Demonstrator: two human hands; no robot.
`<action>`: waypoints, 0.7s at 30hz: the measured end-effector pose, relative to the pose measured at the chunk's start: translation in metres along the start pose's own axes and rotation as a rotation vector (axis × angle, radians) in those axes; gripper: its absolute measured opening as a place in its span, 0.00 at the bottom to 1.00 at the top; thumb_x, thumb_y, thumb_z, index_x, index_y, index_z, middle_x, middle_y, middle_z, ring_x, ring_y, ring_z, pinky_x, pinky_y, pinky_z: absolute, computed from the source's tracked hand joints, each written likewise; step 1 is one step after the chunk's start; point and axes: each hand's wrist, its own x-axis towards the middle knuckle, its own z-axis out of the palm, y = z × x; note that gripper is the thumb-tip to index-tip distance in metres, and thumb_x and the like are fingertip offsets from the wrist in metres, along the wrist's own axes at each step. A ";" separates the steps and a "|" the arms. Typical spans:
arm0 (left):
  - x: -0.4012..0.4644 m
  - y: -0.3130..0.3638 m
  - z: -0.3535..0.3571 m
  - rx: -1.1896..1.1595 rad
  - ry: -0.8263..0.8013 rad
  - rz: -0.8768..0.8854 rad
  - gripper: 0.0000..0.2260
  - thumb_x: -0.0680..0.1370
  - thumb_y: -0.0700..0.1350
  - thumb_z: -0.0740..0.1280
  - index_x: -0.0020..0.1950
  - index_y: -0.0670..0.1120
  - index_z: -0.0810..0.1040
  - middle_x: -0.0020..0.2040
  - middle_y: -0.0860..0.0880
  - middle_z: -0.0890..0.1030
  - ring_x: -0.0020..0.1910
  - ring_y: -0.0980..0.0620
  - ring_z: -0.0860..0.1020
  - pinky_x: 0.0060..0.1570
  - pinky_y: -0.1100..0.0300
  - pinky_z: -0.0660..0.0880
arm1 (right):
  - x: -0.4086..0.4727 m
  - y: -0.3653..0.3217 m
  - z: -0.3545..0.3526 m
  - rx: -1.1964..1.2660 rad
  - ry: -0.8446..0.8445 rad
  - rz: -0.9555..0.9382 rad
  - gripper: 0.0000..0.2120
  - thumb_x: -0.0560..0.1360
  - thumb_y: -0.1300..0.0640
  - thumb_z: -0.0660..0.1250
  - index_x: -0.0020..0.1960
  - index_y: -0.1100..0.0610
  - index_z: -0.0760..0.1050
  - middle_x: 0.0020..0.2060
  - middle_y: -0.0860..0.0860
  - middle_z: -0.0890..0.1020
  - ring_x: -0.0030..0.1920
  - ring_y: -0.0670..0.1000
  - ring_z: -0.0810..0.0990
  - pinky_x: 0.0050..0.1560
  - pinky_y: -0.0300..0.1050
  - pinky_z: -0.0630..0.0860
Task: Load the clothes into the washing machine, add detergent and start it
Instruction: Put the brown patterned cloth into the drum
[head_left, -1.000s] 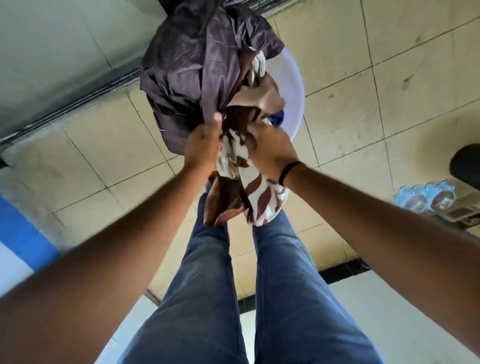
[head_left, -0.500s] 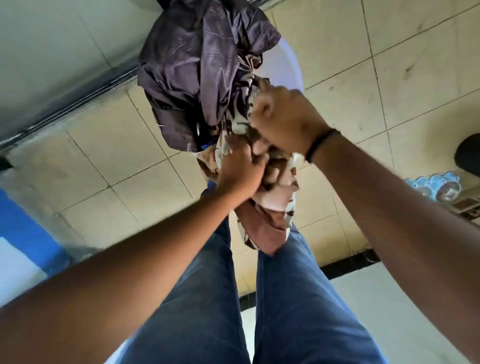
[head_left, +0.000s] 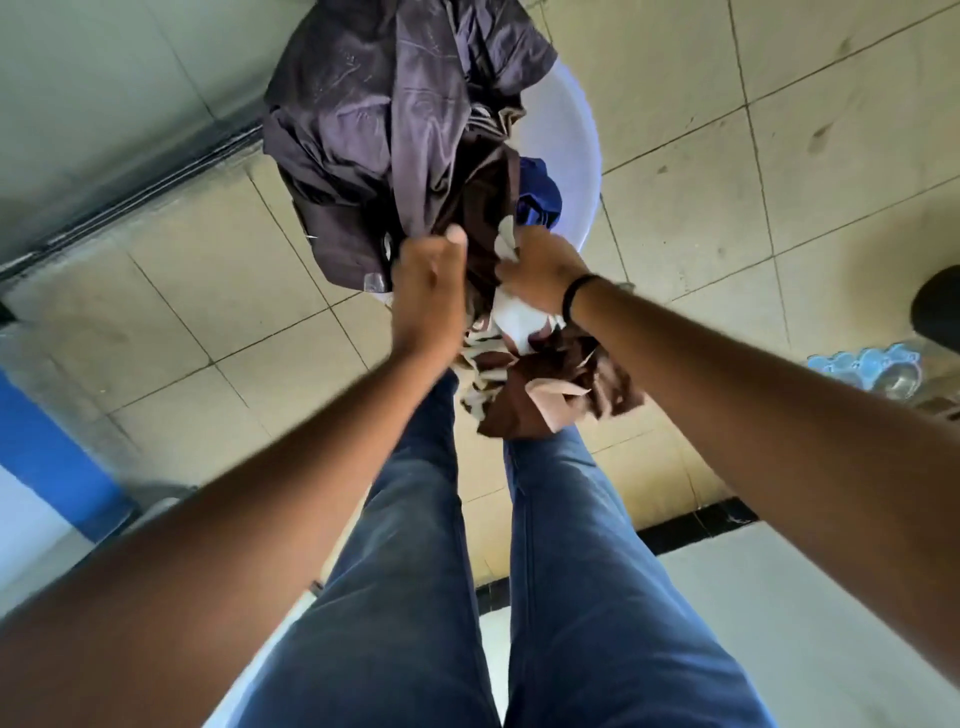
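Shifted since half a second ago: left hand (head_left: 427, 291) up beside right hand (head_left: 540, 270), both at near rim of white basin (head_left: 576, 156). Fingers curled, gripping brown patterned garment (head_left: 540, 384) below purple cloth (head_left: 395, 119). Best lifted clear without dragging purple cloth out.

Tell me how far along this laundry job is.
Early stage. Nothing looks loaded: no washing machine or detergent is in view. In hand: the left hand grips the dark purple garment and the right hand grips the brown-and-white patterned cloth, both over the white basin. A blue item lies in it. Left: loading, detergent, starting.
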 end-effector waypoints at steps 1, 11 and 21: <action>0.020 -0.001 -0.005 0.033 0.034 -0.053 0.25 0.76 0.65 0.58 0.39 0.43 0.71 0.32 0.48 0.72 0.33 0.51 0.72 0.43 0.40 0.73 | -0.016 0.001 0.003 -0.074 -0.020 -0.058 0.12 0.77 0.56 0.63 0.58 0.61 0.73 0.53 0.62 0.79 0.56 0.62 0.78 0.46 0.45 0.67; 0.036 0.000 0.029 0.547 -0.435 -0.146 0.05 0.77 0.45 0.65 0.44 0.43 0.73 0.48 0.40 0.80 0.50 0.42 0.79 0.41 0.56 0.66 | -0.095 -0.015 -0.034 -0.234 -0.826 -0.315 0.11 0.72 0.49 0.69 0.37 0.57 0.77 0.32 0.52 0.82 0.32 0.53 0.79 0.34 0.44 0.77; -0.097 0.031 0.032 0.182 -1.305 -0.242 0.05 0.74 0.34 0.62 0.40 0.39 0.77 0.32 0.48 0.78 0.32 0.52 0.78 0.36 0.59 0.75 | 0.058 0.012 -0.015 0.074 -0.153 0.132 0.42 0.73 0.47 0.70 0.79 0.57 0.53 0.68 0.58 0.71 0.67 0.59 0.72 0.62 0.49 0.72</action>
